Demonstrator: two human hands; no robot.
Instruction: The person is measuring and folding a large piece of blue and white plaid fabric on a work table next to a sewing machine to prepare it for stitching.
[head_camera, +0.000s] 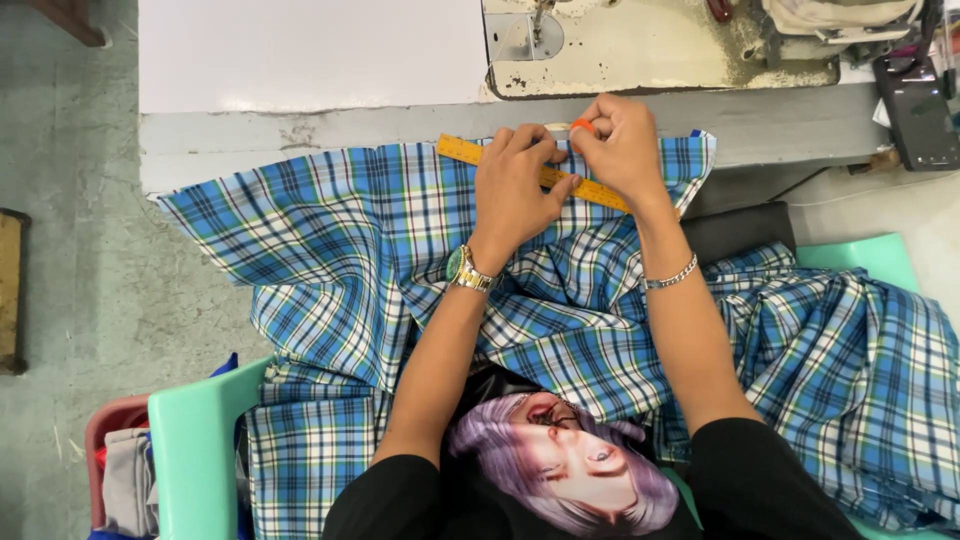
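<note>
My left hand (515, 190) lies flat with fingers spread, pressing the yellow ruler (470, 152) on the blue plaid cloth (340, 230). My right hand (618, 150), just beside it on the ruler, pinches a small orange marker (582, 125). The ruler is stiff. The cloth under it seems soft and light and may slide, so I should hold near the ruler edge.

The plaid fabric (360, 260) is thin woven cloth, blue-white, matt and soft with lots of creases. The ruler (470, 152) at about 12 o'clock looks like yellow plastic or painted wood, can't tell which. The sewing machine bed (640, 50) is cream painted metal, chipped and grimy. Shiny metal wristwatch (468, 270) and chain bracelet (672, 277). The chair (195, 450) at 7 o'clock is smooth mint plastic.
</note>
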